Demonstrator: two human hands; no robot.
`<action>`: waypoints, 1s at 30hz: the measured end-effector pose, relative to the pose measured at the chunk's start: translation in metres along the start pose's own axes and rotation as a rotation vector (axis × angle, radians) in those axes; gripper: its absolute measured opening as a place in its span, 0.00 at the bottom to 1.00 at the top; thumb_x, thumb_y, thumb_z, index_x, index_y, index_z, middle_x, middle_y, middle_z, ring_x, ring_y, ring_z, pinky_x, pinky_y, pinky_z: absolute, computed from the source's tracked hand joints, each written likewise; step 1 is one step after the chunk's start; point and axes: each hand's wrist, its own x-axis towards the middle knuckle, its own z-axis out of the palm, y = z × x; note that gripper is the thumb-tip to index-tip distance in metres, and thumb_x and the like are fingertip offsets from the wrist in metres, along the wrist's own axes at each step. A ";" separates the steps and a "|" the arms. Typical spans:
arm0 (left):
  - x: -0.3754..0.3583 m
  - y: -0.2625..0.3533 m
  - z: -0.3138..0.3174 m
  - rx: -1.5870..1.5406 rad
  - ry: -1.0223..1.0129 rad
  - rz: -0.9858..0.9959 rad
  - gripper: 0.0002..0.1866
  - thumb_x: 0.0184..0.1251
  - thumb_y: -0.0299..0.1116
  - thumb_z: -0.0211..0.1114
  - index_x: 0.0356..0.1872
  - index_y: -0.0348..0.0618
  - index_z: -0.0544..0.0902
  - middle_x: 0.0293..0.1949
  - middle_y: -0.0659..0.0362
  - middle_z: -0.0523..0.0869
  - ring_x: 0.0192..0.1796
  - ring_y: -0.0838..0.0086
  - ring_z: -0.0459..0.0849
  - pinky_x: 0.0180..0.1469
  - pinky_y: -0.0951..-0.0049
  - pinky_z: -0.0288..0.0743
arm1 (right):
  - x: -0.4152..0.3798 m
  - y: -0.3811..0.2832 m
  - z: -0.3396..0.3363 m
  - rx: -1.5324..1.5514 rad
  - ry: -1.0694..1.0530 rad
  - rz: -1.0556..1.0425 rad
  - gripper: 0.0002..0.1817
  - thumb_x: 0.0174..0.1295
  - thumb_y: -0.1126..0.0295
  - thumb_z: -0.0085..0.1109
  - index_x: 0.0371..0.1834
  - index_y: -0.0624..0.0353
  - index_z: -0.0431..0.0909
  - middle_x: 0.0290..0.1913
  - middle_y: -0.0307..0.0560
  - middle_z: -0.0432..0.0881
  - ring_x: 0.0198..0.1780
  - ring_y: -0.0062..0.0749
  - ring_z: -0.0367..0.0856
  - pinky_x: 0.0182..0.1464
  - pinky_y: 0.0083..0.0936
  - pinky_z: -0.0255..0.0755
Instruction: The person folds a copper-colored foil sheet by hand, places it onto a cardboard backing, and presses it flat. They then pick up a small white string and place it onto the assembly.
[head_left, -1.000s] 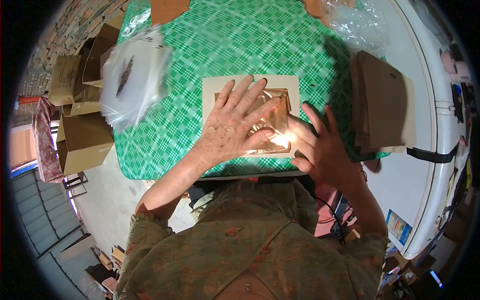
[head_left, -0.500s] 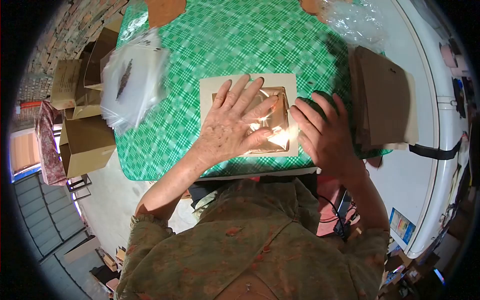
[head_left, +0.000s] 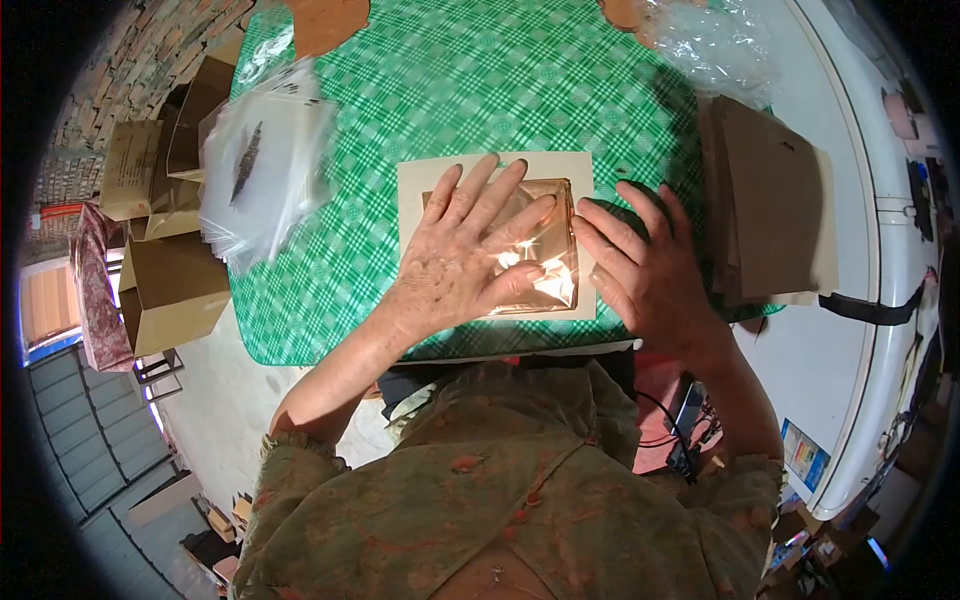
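A shiny, copper-toned square packet [head_left: 556, 235] lies on a beige sheet of card [head_left: 411, 178] at the table's near side. My left hand [head_left: 460, 240] rests flat across the packet's left part, fingers spread. It hides much of the packet, so I cannot make out what is inside. Sunlight glares off the wrapping beside the left thumb. At the packet's right edge is my right hand [head_left: 645, 255], its fingers apart and lightly curved, with the fingertips at or just above the edge. Nothing shows in its grasp.
A green checked cloth [head_left: 450, 90] covers the table. Clear plastic sleeves [head_left: 285, 170] are fanned out at the left, near open cardboard boxes [head_left: 175, 290]. Brown card sheets [head_left: 780, 200] are stacked at the right. Crumpled clear plastic [head_left: 705, 45] lies at the far right.
My right hand's fingers have shifted slightly left, closer to the packet's edge. The left hand stays flat on the packet. The whole view has tilted very slightly.
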 end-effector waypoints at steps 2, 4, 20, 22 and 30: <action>0.000 0.001 -0.001 -0.014 0.006 -0.002 0.40 0.80 0.70 0.54 0.85 0.63 0.71 0.88 0.49 0.61 0.89 0.47 0.57 0.90 0.40 0.46 | 0.002 0.001 0.000 0.020 -0.009 -0.028 0.29 0.70 0.61 0.68 0.75 0.54 0.81 0.81 0.39 0.74 0.84 0.49 0.59 0.86 0.64 0.45; 0.001 0.001 -0.001 -0.025 0.008 -0.004 0.40 0.80 0.70 0.54 0.86 0.63 0.70 0.88 0.49 0.61 0.89 0.47 0.57 0.90 0.39 0.46 | 0.003 0.001 0.001 0.029 -0.016 -0.046 0.28 0.71 0.61 0.67 0.74 0.54 0.82 0.81 0.38 0.74 0.85 0.49 0.58 0.86 0.65 0.43; 0.000 0.000 0.001 -0.011 -0.007 -0.009 0.39 0.82 0.69 0.52 0.86 0.63 0.70 0.89 0.49 0.60 0.90 0.47 0.56 0.90 0.39 0.46 | 0.005 0.004 0.002 0.074 -0.039 -0.113 0.27 0.71 0.62 0.65 0.72 0.58 0.83 0.79 0.41 0.77 0.86 0.50 0.59 0.87 0.69 0.39; 0.000 0.000 0.001 -0.011 -0.007 -0.010 0.38 0.82 0.69 0.52 0.86 0.63 0.70 0.89 0.49 0.60 0.90 0.47 0.56 0.90 0.39 0.46 | 0.003 0.004 0.004 0.068 -0.028 -0.115 0.27 0.71 0.63 0.65 0.72 0.58 0.83 0.79 0.41 0.77 0.86 0.50 0.59 0.87 0.69 0.39; 0.000 0.000 -0.001 -0.015 -0.009 -0.008 0.39 0.83 0.68 0.52 0.86 0.63 0.69 0.89 0.50 0.60 0.90 0.47 0.56 0.90 0.39 0.46 | 0.001 0.001 0.010 0.067 0.022 -0.116 0.28 0.69 0.63 0.67 0.72 0.59 0.82 0.79 0.45 0.75 0.86 0.47 0.61 0.87 0.65 0.42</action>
